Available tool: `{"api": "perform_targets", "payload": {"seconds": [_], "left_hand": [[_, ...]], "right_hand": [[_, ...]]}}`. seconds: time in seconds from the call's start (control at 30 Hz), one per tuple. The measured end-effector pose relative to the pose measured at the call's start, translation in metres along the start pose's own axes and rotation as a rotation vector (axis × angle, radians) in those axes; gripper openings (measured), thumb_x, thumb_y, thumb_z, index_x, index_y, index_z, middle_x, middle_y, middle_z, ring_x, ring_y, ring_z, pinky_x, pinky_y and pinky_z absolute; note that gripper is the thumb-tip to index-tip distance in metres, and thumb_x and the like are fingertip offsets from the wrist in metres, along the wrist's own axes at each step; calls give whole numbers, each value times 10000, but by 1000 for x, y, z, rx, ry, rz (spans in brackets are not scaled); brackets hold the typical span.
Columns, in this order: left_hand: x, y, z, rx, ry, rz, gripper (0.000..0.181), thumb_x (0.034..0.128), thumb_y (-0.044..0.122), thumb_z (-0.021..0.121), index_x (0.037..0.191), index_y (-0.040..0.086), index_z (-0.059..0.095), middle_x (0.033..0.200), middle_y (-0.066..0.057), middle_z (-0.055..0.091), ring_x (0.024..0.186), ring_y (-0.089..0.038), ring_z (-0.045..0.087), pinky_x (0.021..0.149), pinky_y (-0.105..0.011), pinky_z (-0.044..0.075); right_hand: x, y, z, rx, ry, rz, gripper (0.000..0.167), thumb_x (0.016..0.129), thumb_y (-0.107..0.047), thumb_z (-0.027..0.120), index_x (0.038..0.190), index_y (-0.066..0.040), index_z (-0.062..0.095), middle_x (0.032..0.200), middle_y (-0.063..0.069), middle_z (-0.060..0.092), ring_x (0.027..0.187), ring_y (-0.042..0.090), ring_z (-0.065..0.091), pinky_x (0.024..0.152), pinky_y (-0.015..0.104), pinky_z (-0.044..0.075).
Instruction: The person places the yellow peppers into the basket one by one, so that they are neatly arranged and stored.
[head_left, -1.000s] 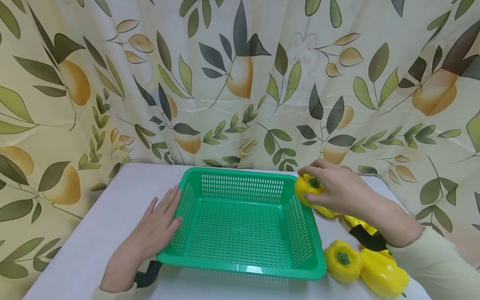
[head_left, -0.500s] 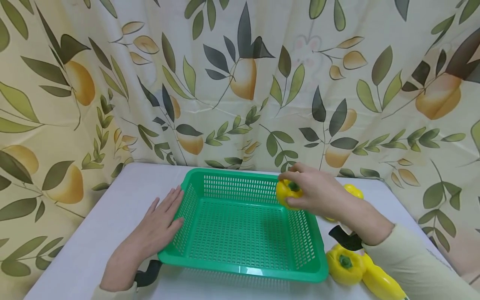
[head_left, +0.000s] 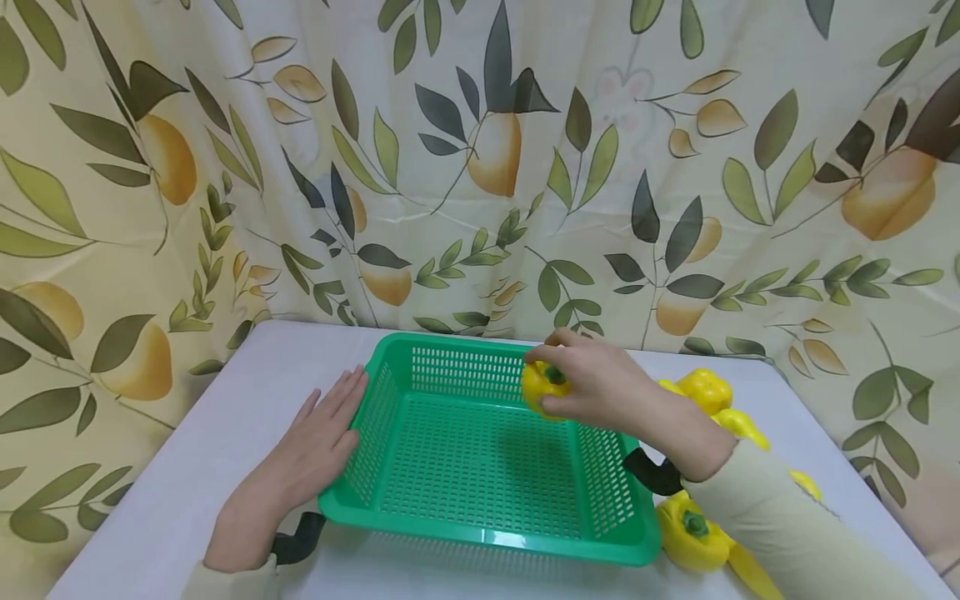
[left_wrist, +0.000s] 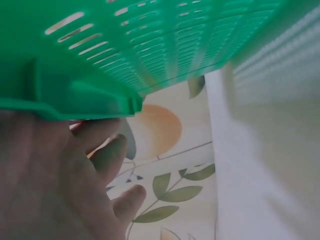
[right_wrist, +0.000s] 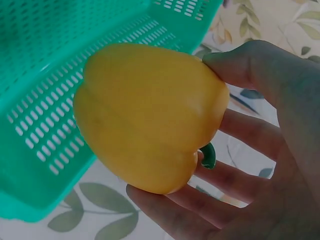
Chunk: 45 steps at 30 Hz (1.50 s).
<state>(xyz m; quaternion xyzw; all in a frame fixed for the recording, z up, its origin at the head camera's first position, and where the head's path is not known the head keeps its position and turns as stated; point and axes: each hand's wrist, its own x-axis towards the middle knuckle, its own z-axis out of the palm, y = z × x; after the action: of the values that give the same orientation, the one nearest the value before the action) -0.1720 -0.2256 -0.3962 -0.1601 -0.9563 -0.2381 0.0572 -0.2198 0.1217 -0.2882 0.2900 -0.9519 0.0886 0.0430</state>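
Note:
A green perforated basket (head_left: 480, 537) with nothing lying in it stands on the white table. My right hand (head_left: 607, 383) holds a yellow bell pepper (head_left: 542, 387) over the basket's back right part, a shadow below it on the basket floor. Seen from the right wrist, thumb and fingers grip the pepper (right_wrist: 150, 115) around its green stem end. My left hand (head_left: 307, 446) lies with straight fingers against the basket's left rim; in the left wrist view the hand (left_wrist: 65, 175) touches the underside of the rim (left_wrist: 90, 107).
Several yellow peppers lie on the table right of the basket, one (head_left: 690, 533) beside its front right corner and another (head_left: 705, 390) farther back; my right forearm partly covers them. A curtain (head_left: 450, 167) printed with fruit and leaves hangs behind the table (head_left: 247, 392).
My right hand has carried the pepper leftward from the basket's right rim to over its inside. My left hand has stayed at the left rim. The view has shifted slightly.

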Motion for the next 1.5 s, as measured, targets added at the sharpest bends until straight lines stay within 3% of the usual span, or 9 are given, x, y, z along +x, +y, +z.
{"api": "perform_targets", "payload": {"seconds": [0.37,1.07,1.5], "left_hand": [[2,3,0,34,7,4,637,975,138,378,1577,34,198,1670,-86,165,1545,-328,141,1236,-585,83],[-1,3,1,119,25,15,631,979,166,389,1570,30,220,1659,-99,204,1545,-304,157,1243,-559,111],[-1,5,0,106,21,13,629,974,153,400,1565,18,232,1657,-104,205,1542,-308,167,1242,-554,129]], "right_hand": [[18,-14,18,16,-18,-55,441,779,-207,716,1218,-181,690,1140,64,612,781,133,554,610,233,475],[46,-50,51,60,-98,-108,423,824,-214,717,1244,-209,666,1176,45,603,820,140,538,633,263,491],[58,-68,69,44,-118,-157,438,838,-253,725,1268,-203,658,1164,37,605,829,132,528,647,243,479]]}}
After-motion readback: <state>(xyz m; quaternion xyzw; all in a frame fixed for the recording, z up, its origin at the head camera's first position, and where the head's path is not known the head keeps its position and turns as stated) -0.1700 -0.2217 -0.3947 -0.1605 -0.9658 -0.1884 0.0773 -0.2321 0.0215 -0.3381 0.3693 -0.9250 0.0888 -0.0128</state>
